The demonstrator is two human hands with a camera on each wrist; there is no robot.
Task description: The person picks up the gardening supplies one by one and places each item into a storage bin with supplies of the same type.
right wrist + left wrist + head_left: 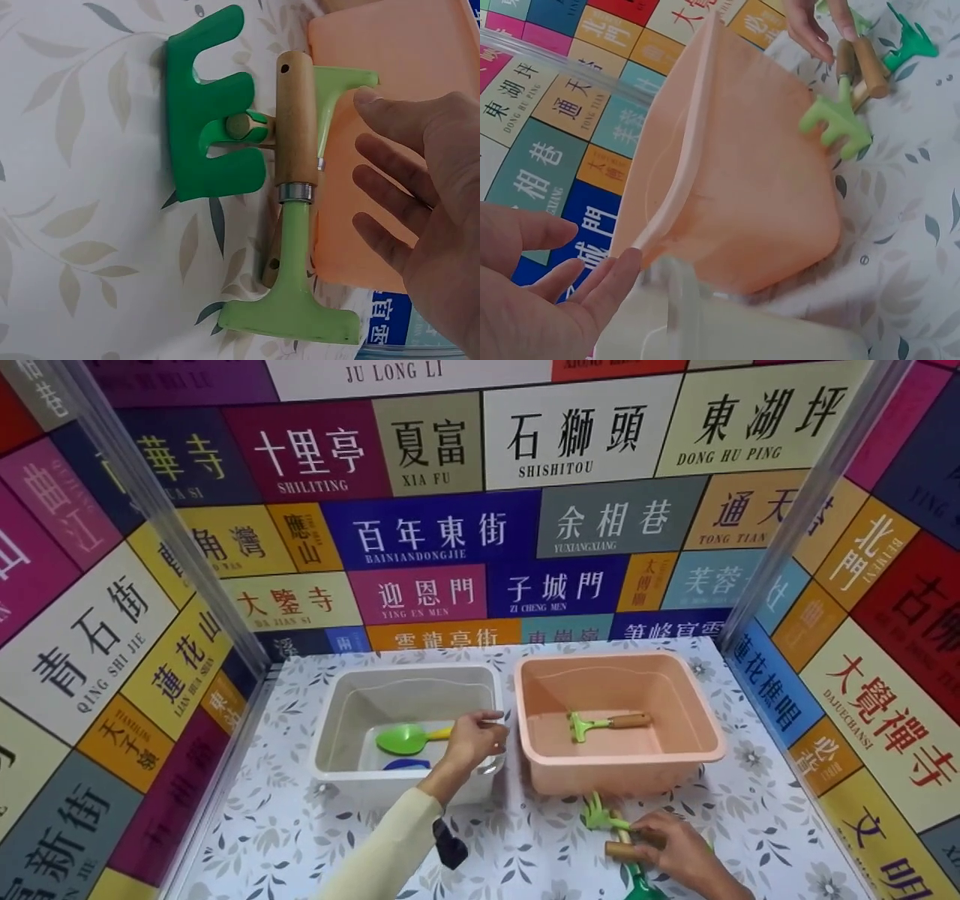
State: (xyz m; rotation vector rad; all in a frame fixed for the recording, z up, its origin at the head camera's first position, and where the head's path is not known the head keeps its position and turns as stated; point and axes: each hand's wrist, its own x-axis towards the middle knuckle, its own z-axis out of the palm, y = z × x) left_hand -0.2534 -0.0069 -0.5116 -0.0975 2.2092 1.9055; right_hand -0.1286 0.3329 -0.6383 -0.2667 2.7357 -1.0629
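My left hand [472, 746] hovers at the right rim of the light grey bin [409, 786], fingers loosely bent and holding nothing. A green toy shovel [403, 739] with a yellow handle lies in that bin, partly behind the hand. On the table before the peach bin [619, 776], toy rakes lie crossed in a pile: a dark green rake [180, 127] and a light green rake [296, 255] with a wooden handle, over another light green tool [330, 97]. Beside them is my right hand [442, 165], fingers spread, with no grip visible.
Inside the peach bin lies a light green rake [600, 724] with a wooden handle. Something blue [407, 765] lies in the grey bin. The bins stand side by side on a leaf-patterned tablecloth [277, 817]. Panels of coloured signs surround the table.
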